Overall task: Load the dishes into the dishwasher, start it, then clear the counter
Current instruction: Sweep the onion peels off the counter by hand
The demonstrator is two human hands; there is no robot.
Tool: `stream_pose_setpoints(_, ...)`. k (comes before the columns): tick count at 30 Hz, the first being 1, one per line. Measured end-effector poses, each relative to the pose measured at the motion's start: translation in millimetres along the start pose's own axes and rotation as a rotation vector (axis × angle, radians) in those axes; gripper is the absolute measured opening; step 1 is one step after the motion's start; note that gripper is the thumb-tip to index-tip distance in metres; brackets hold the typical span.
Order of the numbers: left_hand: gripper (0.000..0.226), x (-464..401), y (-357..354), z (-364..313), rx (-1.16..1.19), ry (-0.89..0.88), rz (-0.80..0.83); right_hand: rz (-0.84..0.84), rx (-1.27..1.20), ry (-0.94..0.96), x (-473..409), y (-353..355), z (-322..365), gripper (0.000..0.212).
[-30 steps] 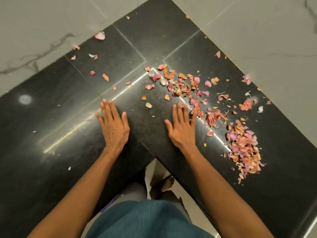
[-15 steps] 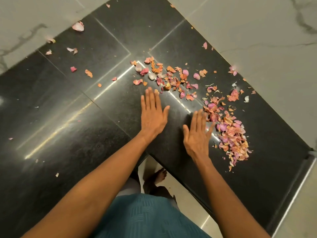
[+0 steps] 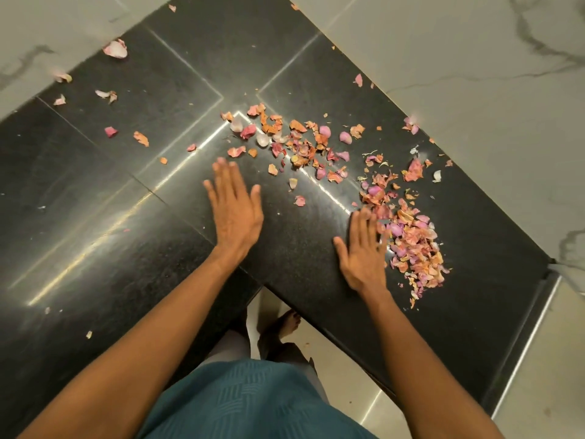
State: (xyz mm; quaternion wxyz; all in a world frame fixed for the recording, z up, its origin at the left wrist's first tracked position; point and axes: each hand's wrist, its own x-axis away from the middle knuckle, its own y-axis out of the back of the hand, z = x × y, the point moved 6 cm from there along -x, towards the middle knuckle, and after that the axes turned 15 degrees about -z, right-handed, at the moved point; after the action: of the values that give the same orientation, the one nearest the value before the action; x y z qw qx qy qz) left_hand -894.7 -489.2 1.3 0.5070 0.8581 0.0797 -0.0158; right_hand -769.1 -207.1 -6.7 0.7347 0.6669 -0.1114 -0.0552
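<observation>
Left hand (image 3: pixel 235 213) flat, palm down, fingers straight and together, holding nothing; fingertips blurred. Right hand (image 3: pixel 364 248) also flat and empty, fingers extended and slightly spread, blurred at the tips. Both forearms reach forward from the body.

Hands lie on a polished black stone L-shaped counter (image 3: pixel 95 191) at its inner corner; pale marbled wall tiles (image 3: pixel 474 58) behind it, light floor and bare feet below.

Dense heap of pink and orange dried onion-skin peels (image 3: pixel 411 239) lies just beside the right fingers, touching their outer edge. Looser band of peels (image 3: pixel 300 144) sits beyond the left fingertips, near but apart. Stray flakes (image 3: pixel 115 49) lie well apart, far left.
</observation>
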Motion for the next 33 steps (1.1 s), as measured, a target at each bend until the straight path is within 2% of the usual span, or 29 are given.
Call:
stream_pose_setpoints(2, 0.078, 4, 1, 20, -0.119, 0.076, 0.004, -0.006, -0.02, -0.08, -6, 5, -22, 0.074)
stream_pose_setpoints(4, 0.083, 11, -8, 12, -0.171, 0.034, 0.052, -0.043, -0.055, -0.106, -10, 11, -27, 0.071)
stream_pose_setpoints(8, 0.085, 25, -34, -47, -0.135, -0.133, 0.107, -0.148, -0.104, -0.074, -11, 26, 0, 0.069)
stream_pose_setpoints(13, 0.082, 16, -59, -91, -0.054, -0.196, 0.118, -0.167, -0.156, -0.061, -4, 24, 24, 0.069)
stream_pose_setpoints(15, 0.082, 14, -71, -107, 0.003, -0.28, 0.15, -0.153, -0.147, -0.049, -1, 20, 22, 0.069)
stream_pose_setpoints(18, 0.073, 15, -75, -144, 0.18, -0.494, 0.21, -0.156, -0.162, -0.118, 1, 21, 11, 0.068)
stream_pose_setpoints(21, 0.063, 14, -53, -163, 0.323, -0.632, 0.169, -0.182, -0.197, -0.097, -2, 27, 26, 0.066)
stream_pose_setpoints(25, 0.063, -8, -22, -116, 0.37, -0.417, 0.12, -0.068, -0.314, 0.115, -12, 20, 112, 0.06)
stream_pose_setpoints(29, 0.063, -40, 11, -13, 0.244, -0.131, -0.012, 0.044, -0.198, 0.601, -6, -15, 222, 0.057)
stream_pose_setpoints(31, 0.061, -53, 30, 40, 0.201, -0.025, -0.093, 0.056, -0.148, 0.683, -9, -26, 245, 0.061)
stream_pose_setpoints(33, 0.061, -67, 50, 84, 0.117, 0.027, -0.169, 0.032, -0.124, 0.643, -20, -24, 241, 0.066)
